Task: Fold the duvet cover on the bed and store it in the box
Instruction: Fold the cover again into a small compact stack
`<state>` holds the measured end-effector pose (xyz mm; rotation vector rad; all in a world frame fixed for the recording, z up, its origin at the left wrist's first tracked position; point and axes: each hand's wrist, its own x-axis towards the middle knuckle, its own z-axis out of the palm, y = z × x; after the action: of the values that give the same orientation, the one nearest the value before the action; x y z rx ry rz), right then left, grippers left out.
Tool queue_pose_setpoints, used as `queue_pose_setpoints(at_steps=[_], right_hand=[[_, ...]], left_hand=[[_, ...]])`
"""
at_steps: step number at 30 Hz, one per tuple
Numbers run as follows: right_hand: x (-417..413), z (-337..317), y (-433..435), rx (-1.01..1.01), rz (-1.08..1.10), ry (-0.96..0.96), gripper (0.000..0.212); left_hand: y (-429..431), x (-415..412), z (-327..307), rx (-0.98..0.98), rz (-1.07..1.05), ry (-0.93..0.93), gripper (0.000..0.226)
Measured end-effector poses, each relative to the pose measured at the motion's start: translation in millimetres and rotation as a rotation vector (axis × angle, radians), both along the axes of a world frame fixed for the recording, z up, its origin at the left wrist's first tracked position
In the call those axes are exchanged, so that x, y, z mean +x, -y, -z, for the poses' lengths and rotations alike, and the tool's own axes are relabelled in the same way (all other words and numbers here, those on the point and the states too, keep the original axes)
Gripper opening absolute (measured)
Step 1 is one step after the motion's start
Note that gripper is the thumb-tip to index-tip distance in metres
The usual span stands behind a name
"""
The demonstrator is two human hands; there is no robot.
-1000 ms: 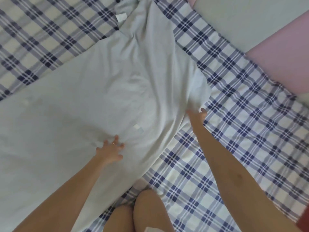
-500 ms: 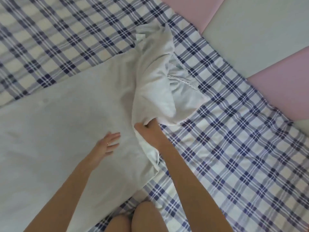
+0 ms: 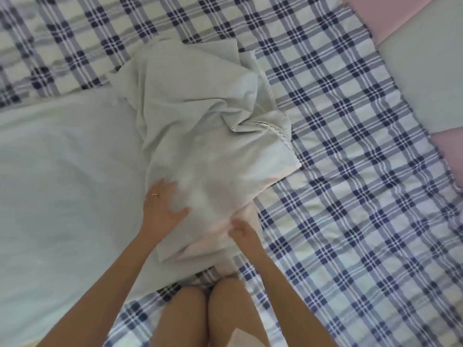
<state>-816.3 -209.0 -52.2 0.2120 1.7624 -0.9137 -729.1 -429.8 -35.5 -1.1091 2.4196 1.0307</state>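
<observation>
At frame centre, the left hand (image 3: 162, 211) lies spread flat on the duvet cover (image 3: 200, 136), while the right hand (image 3: 240, 230) pinches its folded flap's near edge.

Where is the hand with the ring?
In the head view, the left hand lies flat on the pale duvet cover, left of the right hand.

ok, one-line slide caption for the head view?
Left hand flat on the pale duvet cover, right hand pinching its folded edge on the plaid bed.

The duvet cover (image 3: 62, 184) runs off the left edge — right hand (image 3: 241, 230) motion-blurred, grip unclear.
</observation>
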Motion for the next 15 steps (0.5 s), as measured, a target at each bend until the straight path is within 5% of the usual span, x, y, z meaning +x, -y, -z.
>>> queue_pose_setpoints(at_steps=[4,9,12,15], right_hand=[[-64,-3,-20,0.044,0.638,-0.028,0.075],[-153,1,-8,-0.02,0.458,-0.379,0.102],[-188,12,0,0.131,0.305,-0.318,0.088],[-191,-3,11,0.108,0.413,-0.32,0.044]], left_hand=[[-38,-6,15,-0.05,0.193,0.172,0.081],[-42,-18,26,-0.061,0.219,0.282,0.077],[-33,-22,26,0.027,0.195,0.296,0.068],[-19,-25,24,0.132,0.073,0.157,0.048]])
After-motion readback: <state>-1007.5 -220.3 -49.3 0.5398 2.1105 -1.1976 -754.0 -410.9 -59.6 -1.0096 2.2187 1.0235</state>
